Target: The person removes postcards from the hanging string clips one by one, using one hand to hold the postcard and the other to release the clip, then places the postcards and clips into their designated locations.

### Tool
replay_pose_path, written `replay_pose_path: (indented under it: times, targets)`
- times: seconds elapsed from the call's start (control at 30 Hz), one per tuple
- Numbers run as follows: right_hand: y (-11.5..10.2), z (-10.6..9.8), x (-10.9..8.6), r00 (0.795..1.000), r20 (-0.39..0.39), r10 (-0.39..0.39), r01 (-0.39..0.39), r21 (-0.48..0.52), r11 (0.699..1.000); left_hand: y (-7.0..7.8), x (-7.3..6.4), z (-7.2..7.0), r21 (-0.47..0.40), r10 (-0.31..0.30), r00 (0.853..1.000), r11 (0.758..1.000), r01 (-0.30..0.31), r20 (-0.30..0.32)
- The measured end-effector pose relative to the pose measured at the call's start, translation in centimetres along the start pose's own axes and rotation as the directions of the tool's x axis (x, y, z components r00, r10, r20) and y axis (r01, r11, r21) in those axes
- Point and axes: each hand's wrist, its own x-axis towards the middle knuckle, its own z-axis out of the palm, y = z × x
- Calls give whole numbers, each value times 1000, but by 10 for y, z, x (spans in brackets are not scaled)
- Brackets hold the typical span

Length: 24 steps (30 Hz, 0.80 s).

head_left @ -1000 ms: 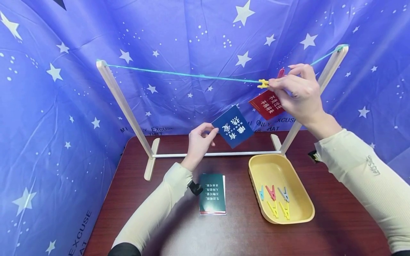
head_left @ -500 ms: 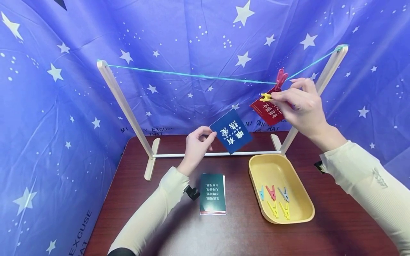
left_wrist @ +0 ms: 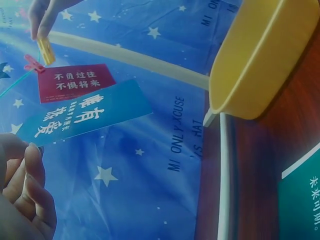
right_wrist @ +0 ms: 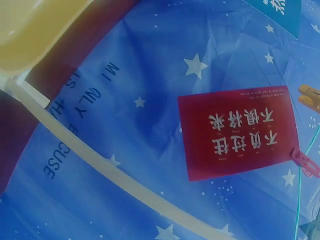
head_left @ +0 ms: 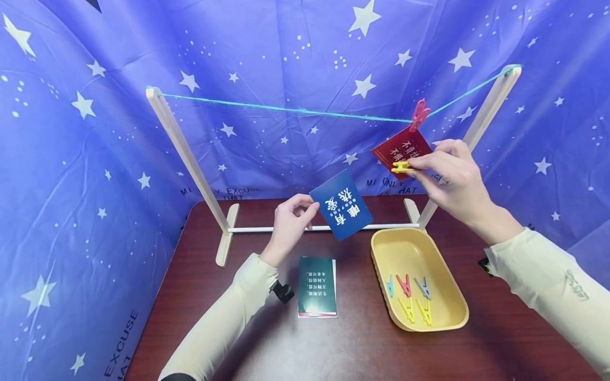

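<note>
My left hand (head_left: pixel 292 222) pinches one corner of a blue card (head_left: pixel 341 205) with white lettering, holding it tilted below the cord. Between the thumb and fingers of my right hand (head_left: pixel 457 180) is a yellow clothespin (head_left: pixel 401 167). From the head camera, it overlaps the lower part of a red card (head_left: pixel 392 148). That card hangs by a corner from the green cord (head_left: pixel 286 109), held by a pinkish-red clothespin (head_left: pixel 419 115). In the right wrist view the whole red card (right_wrist: pixel 235 160) shows, with the yellow clothespin (right_wrist: pixel 309 97) at the right edge.
A wooden frame (head_left: pixel 188 159) with two posts carries the cord; a white rod (head_left: pixel 257 229) joins its feet. Dark green cards (head_left: pixel 316 286) lie stacked on the brown table (head_left: pixel 238 328). At the right, a yellow tray (head_left: pixel 419 241) holds several clothespins. Behind hangs a starry blue cloth.
My right hand has come down from the cord with the yellow clothespin, uncovering the pinkish-red one. My left hand has lowered the blue card a little and shifted slightly left.
</note>
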Motion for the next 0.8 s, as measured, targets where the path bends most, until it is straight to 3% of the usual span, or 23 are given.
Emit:
replay_pose_path:
  times: [0.23,0.53,0.8]
  targets:
    - [-5,2,-13,998,52,23,-24,11,1000,-1,-4,-2,4,-14,1000,1000,14,6]
    - [-6,9,-33,995,95,-12,11,15,1000,-2,-10,-6,4,-31,1000,1000,31,0]
    - [-9,10,-46,990,142,26,-28,10,1000,-6,-16,-10,6,-60,998,998,60,5]
